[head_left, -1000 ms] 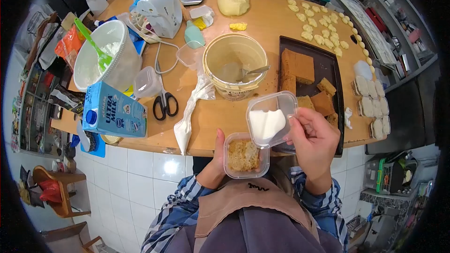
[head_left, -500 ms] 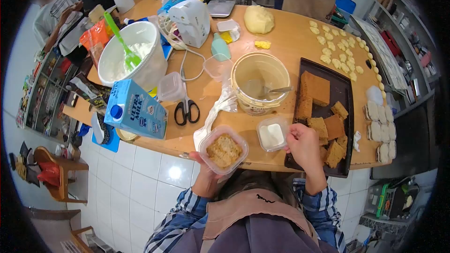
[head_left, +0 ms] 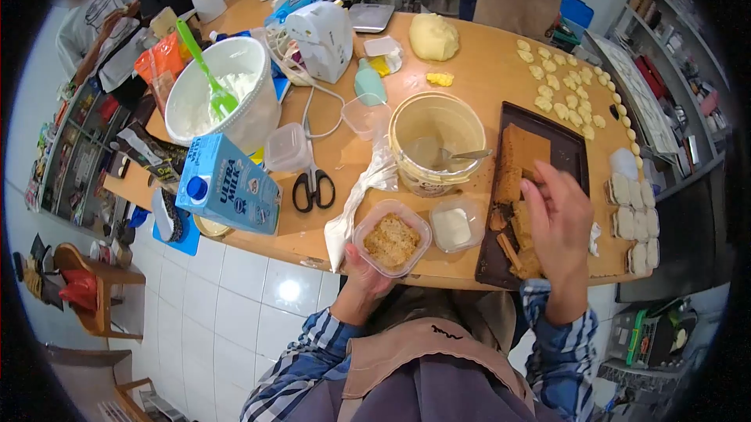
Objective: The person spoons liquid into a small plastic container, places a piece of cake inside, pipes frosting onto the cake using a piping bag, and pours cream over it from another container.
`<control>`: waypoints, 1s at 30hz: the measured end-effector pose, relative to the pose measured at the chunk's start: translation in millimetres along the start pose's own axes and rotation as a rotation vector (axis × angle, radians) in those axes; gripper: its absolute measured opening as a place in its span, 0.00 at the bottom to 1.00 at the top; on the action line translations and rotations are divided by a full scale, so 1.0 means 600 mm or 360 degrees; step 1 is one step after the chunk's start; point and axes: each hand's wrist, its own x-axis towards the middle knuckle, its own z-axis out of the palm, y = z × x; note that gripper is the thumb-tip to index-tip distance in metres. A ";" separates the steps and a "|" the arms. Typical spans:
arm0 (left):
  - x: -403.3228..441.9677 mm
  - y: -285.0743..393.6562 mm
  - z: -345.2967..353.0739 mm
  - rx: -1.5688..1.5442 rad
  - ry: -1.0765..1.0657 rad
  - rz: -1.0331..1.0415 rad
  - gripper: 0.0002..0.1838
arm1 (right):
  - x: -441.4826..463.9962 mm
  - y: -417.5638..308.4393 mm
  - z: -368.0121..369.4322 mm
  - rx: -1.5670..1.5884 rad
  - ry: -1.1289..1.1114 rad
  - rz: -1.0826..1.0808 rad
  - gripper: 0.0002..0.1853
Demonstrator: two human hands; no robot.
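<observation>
Plastic tub (head_left: 395,271) held in your left grip (head_left: 362,277); your right grip (head_left: 562,222), parted, seemingly reaches for cake (head_left: 537,141); pinch lightly.

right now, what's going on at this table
The person's left hand holds a clear tub with crumbly cake in it, by the near edge of the table. The right hand is over the dark tray of brown cake pieces; whether it grips a piece is unclear. Another clear container, with something white in it, sits on the table between them. A co-worker stands across the table.
</observation>
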 end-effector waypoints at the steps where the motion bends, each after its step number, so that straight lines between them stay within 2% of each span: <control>1: 0.002 -0.004 -0.003 0.0104 -0.0021 0.0018 0.54 | 0.019 -0.007 -0.003 -0.0074 0.0036 -0.0216 0.11; 3: 0.004 -0.006 -0.001 0.0078 -0.0013 0.0017 0.55 | 0.052 -0.020 -0.006 -0.0227 0.0098 -0.0652 0.11; 7: 0.003 0.000 0.007 0.0107 -0.0023 0.0013 0.57 | 0.082 -0.055 0.000 -0.0190 0.0072 -0.0730 0.08; 10: 0.000 -0.001 0.002 -0.0105 -0.0178 -0.0047 0.56 | 0.081 -0.081 0.022 0.0007 -0.0225 -0.0777 0.05; 11: -0.008 0.002 0.008 -0.0001 -0.0049 -0.0050 0.58 | 0.079 -0.092 0.029 0.0016 -0.0431 -0.0788 0.05; 14: -0.030 0.036 0.005 0.0157 -0.0174 0.0093 0.62 | 0.066 -0.105 0.076 0.0084 -0.0825 -0.0870 0.06; 15: -0.046 0.042 0.004 0.0076 -0.0028 0.0183 0.64 | 0.059 -0.107 0.096 0.0105 -0.0969 -0.0817 0.06; 17: -0.071 0.079 -0.004 0.0057 -0.0038 0.0367 0.63 | 0.040 -0.105 0.145 0.0153 -0.1252 -0.0709 0.11; 20: -0.095 0.126 -0.007 0.0002 0.0049 0.0665 0.61 | 0.017 -0.088 0.234 0.0233 -0.1404 -0.0759 0.13; 23: -0.114 0.149 -0.024 -0.0063 0.0102 0.0845 0.59 | 0.035 -0.121 0.268 0.0309 -0.2030 0.0082 0.17; 26: -0.131 0.152 -0.042 -0.0055 0.0135 0.0927 0.58 | 0.025 -0.121 0.320 0.0354 -0.2128 0.0497 0.21; 30: -0.143 0.149 -0.056 -0.0086 0.0013 0.0906 0.60 | 0.009 -0.137 0.319 0.0460 -0.1863 0.0447 0.16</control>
